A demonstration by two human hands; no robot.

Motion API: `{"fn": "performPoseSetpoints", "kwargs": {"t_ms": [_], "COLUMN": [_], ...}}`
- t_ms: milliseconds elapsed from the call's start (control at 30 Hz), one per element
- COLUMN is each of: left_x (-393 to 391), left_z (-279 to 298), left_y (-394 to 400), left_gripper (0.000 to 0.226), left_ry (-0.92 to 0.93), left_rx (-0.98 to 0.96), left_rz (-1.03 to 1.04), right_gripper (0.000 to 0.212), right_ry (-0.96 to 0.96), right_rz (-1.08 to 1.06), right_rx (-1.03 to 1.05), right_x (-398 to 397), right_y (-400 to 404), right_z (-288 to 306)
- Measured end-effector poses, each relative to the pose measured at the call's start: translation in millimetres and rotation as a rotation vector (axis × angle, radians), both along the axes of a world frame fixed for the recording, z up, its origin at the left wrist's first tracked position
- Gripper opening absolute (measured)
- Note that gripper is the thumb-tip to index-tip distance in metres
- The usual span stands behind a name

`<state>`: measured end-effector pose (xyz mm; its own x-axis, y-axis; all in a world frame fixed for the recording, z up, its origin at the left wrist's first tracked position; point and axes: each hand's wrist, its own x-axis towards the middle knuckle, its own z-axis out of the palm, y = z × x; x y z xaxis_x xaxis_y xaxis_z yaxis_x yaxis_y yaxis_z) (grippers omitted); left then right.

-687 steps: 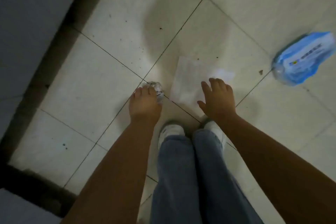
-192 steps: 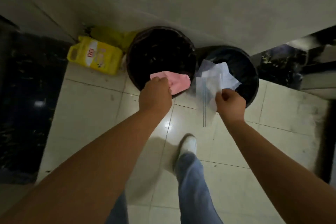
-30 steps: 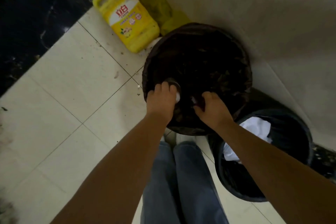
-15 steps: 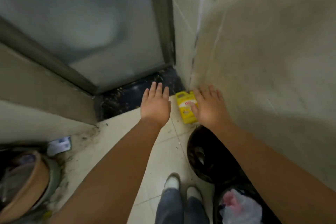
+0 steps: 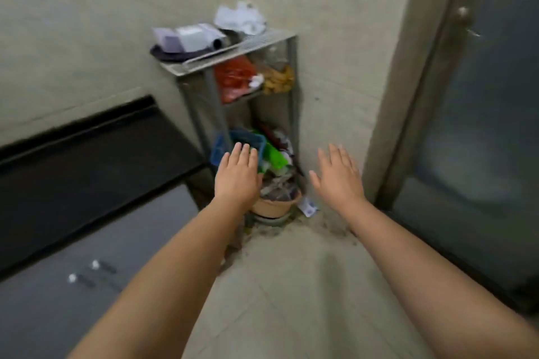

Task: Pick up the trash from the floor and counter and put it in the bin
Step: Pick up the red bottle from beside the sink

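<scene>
Both the left hand (image 5: 237,176) and right hand (image 5: 338,176) are spread flat and empty before the rack (image 5: 287,46), so a hasty grab for what looks like a wrapper (image 5: 307,207) by its foot could topple the clutter.

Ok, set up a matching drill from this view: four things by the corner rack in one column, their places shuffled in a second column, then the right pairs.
Things:
1. crumpled white paper
2. red bag
3. blue basket
4. small wrapper

Places:
A. on the floor in the corner, right of the rack
B. middle shelf of the rack
C. top of the rack, at the back
D. low in the rack, just beyond the left hand

Pairs: 1-C, 2-B, 3-D, 4-A
</scene>
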<state>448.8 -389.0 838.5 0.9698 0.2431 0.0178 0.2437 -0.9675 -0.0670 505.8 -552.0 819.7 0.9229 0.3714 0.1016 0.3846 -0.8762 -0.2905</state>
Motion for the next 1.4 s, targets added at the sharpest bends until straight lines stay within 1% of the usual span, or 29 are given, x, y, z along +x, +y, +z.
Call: {"fn": "performPoseSetpoints", "kwargs": {"t_ms": [133,300,367,433,533,633,767,933,1033,1133,1233,1300,1367,1400], "left_x": [-152.6,-379.3,-475.4,-540.1,-656.9,-747.7,-835.9,-923.6,-973.3,-1016.8,-1050.8,-1066.2,-1079.5,-1085.2], "left_z": [26.1,36.6,36.7,32.9,28.6,21.1,9.5,-6.8,-22.2,-29.2,-32.4,-36.8,-43.1,-45.5], "left_y": [141.6,266.6,300.6,321.0,347.2,367.0,395.0,449.8,493.2,539.6,577.2,594.3,606.9,611.8], "left_gripper": [0.060,0.065,0.065,0.066,0.066,0.065,0.064,0.061,0.062,0.061,0.061,0.061,0.061,0.061], "left_ry": [-0.034,-0.030,-0.014,-0.018,0.003,-0.004,-0.022,-0.033,-0.021,0.010,-0.020,-0.014,0.029,0.042], "left_rx": [0.035,0.052,0.058,0.044,0.040,0.023,-0.002,-0.001,-0.030,-0.119,-0.140,-0.172,-0.227,-0.250], "left_rz": [0.326,0.702,0.861,0.961,1.179,1.347,1.551,1.736,1.856,1.967,2.036,2.071,2.098,2.110], "right_gripper": [0.056,0.058,0.057,0.057,0.057,0.056,0.053,0.042,0.042,0.050,0.059,0.061,0.051,0.044], "right_ry": [-0.058,-0.077,-0.074,-0.057,-0.034,-0.047,-0.072,-0.182,-0.267,-0.360,-0.535,-0.712,-0.914,-0.981], "right_rz": [0.361,0.759,0.926,1.027,1.242,1.411,1.579,1.787,1.939,2.067,2.193,2.264,2.350,2.394], "right_rx": [0.002,0.004,-0.007,-0.018,-0.031,-0.056,-0.107,-0.146,-0.192,-0.299,-0.424,-0.511,-0.555,-0.554], "right_x": [-100.4,-289.8,-375.4,-434.4,-542.3,-626.1,-712.5,-817.1,-885.5,-951.1,-1002.9,-1027.6,-1044.7,-1050.0], "right_y": [169.8,344.6,401.5,434.7,492.4,541.0,611.0,728.1,802.5,865.1,908.1,930.4,948.9,956.2], "right_z": [31.1,42.7,40.5,39.3,35.9,34.2,22.5,-1.6,-24.3,-43.2,-60.3,-73.5,-85.9,-89.7]}}
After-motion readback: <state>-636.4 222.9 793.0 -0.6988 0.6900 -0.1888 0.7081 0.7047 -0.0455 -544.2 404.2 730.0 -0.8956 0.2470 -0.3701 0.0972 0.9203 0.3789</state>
